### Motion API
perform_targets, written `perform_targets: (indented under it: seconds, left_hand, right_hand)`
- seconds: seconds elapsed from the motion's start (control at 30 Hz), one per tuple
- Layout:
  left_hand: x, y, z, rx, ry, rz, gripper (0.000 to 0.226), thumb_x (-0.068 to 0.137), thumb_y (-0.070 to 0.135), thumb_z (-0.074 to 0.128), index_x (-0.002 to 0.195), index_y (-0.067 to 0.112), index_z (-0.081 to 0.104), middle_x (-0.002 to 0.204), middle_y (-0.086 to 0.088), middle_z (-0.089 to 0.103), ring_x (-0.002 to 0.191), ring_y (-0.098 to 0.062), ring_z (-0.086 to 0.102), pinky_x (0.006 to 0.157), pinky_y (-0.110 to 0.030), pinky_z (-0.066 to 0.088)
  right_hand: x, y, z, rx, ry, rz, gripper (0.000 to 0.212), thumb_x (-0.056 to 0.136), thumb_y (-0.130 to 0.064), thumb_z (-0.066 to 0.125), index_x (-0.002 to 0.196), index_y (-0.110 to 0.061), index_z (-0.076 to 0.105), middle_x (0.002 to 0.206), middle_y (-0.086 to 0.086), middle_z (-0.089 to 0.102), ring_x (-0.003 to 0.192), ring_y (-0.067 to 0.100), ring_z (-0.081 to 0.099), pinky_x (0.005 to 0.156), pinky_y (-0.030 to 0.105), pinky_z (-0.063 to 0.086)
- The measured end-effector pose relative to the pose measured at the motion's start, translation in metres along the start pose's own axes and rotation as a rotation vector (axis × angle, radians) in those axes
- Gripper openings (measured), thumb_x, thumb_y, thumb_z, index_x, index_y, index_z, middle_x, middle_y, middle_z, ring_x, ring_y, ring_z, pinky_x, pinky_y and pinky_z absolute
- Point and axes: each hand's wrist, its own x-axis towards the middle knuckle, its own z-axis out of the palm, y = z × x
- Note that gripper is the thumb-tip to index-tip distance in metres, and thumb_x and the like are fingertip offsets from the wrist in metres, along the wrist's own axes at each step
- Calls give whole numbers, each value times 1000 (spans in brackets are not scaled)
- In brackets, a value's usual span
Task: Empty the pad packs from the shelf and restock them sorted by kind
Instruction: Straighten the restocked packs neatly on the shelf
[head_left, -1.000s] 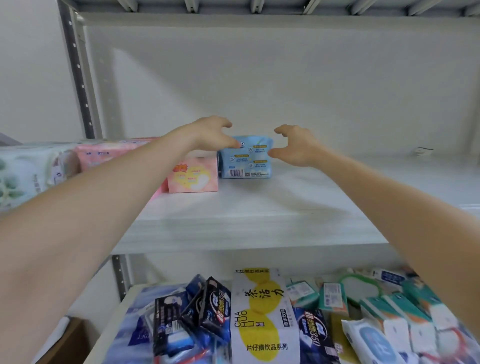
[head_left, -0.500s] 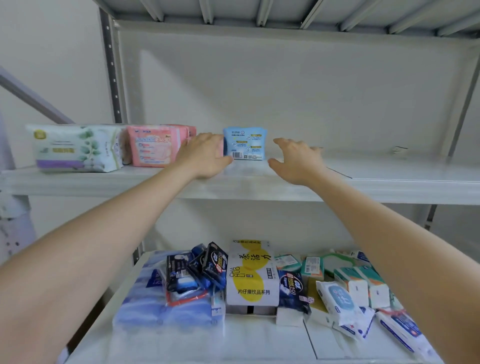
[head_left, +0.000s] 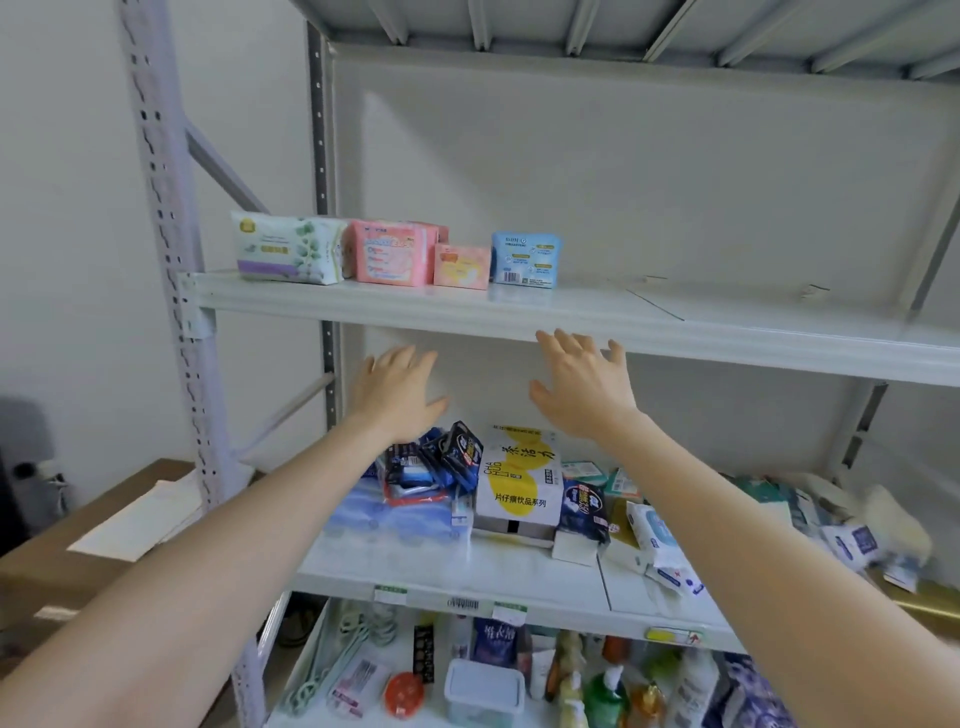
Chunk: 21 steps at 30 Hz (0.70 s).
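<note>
Several pad packs stand in a row at the left end of the upper shelf (head_left: 571, 317): a white pack with green leaves (head_left: 285, 248), a large pink pack (head_left: 390, 253), a small pink pack (head_left: 461, 266) and a light blue pack (head_left: 525, 259). Both my hands hang below the shelf's front edge, holding nothing. My left hand (head_left: 397, 395) has its fingers spread and straight. My right hand (head_left: 582, 387) is spread too, its fingertips just under the shelf edge. On the lower shelf lie dark blue packs (head_left: 457, 454).
The lower shelf (head_left: 467, 566) carries a white and yellow box (head_left: 519, 480), wipes and small green boxes. The bottom shelf holds bottles, a clear tub (head_left: 485, 693) and hangers. A cardboard box (head_left: 62, 545) with paper on it stands at the left. The upper shelf's right part is bare.
Both hands have drawn back from the light blue pack and dropped below the upper shelf's edge. The view has pulled back and shows more of the rack.
</note>
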Motion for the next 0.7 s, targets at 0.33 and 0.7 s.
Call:
perform_targets:
  seconds: [0.33,0.7]
  left_hand:
    - [-62,-75,1,187,84,-101,68,93,54,41,150,22,20,157,-9,24,147,-27,16,119,-47,12]
    - [-48,-215,-32,275,141,-137,67,95,57,34,151,24,19,158,-11,20,147,-27,14,119,-45,9]
  right_hand:
    - [-4,-85,21,61,49,-28,64,96,-46,37,151,-21,16,158,2,24,146,21,21,115,56,9]
    - [61,-186,15,127,134,-32,65,95,-47,37,151,-20,18,158,2,24,146,19,19,115,55,11]
